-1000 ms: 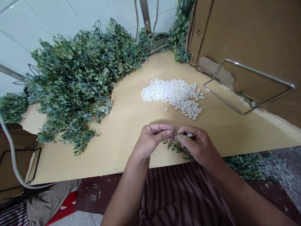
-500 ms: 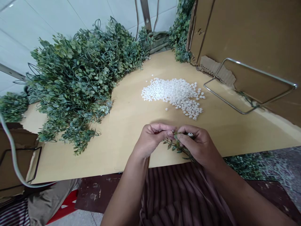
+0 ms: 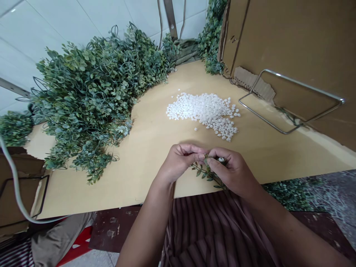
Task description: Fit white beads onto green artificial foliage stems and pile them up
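Near the front edge of the board, both hands meet at a leafy artificial sprig point(image 3: 207, 173). My right hand point(image 3: 229, 166) is closed on it, thumb and forefinger pinching near a leaf. A small white bead-like piece point(image 3: 221, 160) shows by its curled fingers. My left hand point(image 3: 182, 160) pinches at the tip of the same sprig, thumb against forefinger; the exact spot gripped is partly hidden. Leaves and stem hang below the hands towards the lap. Just beyond them lies a loose heap of small white bead-like pieces point(image 3: 204, 109).
A large pile of artificial greenery point(image 3: 94, 89) covers the board's left and back. To the right stand a bent metal wire frame point(image 3: 306, 86) and a cardboard wall point(image 3: 294, 40). A white cable point(image 3: 17, 189) curves at far left. More greenery point(image 3: 289, 194) lies below the board at right.
The hands stay pinched on the sprig with only slight finger movement. The whole view has shifted a little.
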Motion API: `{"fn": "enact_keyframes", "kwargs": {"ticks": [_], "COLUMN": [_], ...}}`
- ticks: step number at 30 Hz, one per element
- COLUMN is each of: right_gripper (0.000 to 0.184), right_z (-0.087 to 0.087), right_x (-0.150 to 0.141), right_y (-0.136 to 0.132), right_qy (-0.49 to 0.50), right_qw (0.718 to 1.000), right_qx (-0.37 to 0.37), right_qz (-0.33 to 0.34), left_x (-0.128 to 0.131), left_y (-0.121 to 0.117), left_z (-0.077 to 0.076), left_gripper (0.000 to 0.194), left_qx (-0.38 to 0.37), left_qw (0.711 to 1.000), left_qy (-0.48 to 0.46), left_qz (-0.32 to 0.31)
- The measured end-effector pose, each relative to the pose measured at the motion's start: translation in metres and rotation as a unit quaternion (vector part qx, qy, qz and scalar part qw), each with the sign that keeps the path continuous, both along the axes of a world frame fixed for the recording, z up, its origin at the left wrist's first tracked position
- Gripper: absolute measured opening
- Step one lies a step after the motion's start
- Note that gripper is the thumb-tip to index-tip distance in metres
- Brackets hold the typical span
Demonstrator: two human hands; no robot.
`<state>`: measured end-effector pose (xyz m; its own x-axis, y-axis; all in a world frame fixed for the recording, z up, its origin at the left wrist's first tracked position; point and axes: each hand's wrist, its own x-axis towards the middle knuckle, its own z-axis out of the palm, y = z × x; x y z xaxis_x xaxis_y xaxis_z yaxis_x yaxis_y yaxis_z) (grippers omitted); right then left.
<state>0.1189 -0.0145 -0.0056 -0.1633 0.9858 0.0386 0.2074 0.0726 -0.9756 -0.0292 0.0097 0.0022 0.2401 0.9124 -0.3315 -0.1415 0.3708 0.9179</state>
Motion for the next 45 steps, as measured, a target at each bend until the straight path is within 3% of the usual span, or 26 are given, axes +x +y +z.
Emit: {"fn": "enact_keyframes", "kwargs": {"ticks": [7, 12, 17, 19, 20, 22, 24, 26, 28, 29, 34, 42, 45], "right_gripper": [0.019, 0.019, 0.021, 0.027, 0.033, 0.048, 0.054, 0.047, 0.028, 0.023, 0.024, 0.01, 0.009], "right_z": [-0.002, -0.008, -0.01, -0.004, -0.001, 0.007, 0.011, 0.01, 0.005, 0.002, -0.006, -0.005, -0.005], "right_x": [-0.002, -0.003, 0.001, 0.012, 0.019, 0.035, 0.045, 0.044, 0.035, 0.028, 0.007, 0.005, 0.005], "right_y": [0.0, 0.001, 0.0, -0.002, -0.002, -0.003, -0.002, 0.0, 0.001, 0.002, 0.0, 0.002, 0.003], "right_qy": [-0.004, 0.067, 0.117, 0.153, 0.181, 0.249, 0.319, 0.328, 0.238, 0.185, 0.114, -0.029, -0.048], "right_qw": [1.0, 0.997, 0.991, 0.986, 0.975, 0.934, 0.896, 0.918, 0.967, 0.981, 0.992, 0.998, 0.996], "right_qx": [0.02, -0.024, -0.051, -0.051, -0.05, -0.042, -0.041, -0.045, -0.046, -0.042, -0.023, 0.048, 0.068], "right_qz": [-0.017, -0.04, -0.037, 0.043, 0.114, 0.254, 0.308, 0.22, 0.073, 0.033, 0.057, -0.014, -0.032], "left_x": [-0.003, -0.011, -0.019, -0.018, -0.017, -0.015, -0.01, -0.004, 0.002, 0.004, 0.006, 0.002, 0.004], "left_y": [0.003, -0.011, -0.024, -0.024, -0.023, -0.022, -0.022, -0.022, -0.022, -0.02, -0.009, 0.019, 0.04], "left_z": [0.0, 0.0, -0.004, -0.006, -0.007, -0.007, -0.003, 0.003, 0.009, 0.011, 0.016, 0.014, 0.006], "left_gripper": [0.023, 0.021, 0.012, 0.008, 0.007, 0.004, 0.002, 0.002, 0.004, 0.007, 0.011, 0.006, 0.009], "left_qx": [0.04, 0.185, 0.246, 0.253, 0.249, 0.227, 0.201, 0.192, 0.205, 0.217, 0.254, 0.214, 0.267], "left_qw": [0.998, 0.971, 0.941, 0.94, 0.944, 0.954, 0.966, 0.971, 0.969, 0.966, 0.957, 0.966, 0.93], "left_qy": [0.026, 0.139, 0.227, 0.226, 0.219, 0.193, 0.163, 0.145, 0.14, 0.14, 0.139, 0.142, 0.25], "left_qz": [-0.028, 0.061, -0.036, -0.026, -0.012, 0.011, 0.014, 0.003, -0.01, -0.013, 0.016, 0.012, 0.042]}}
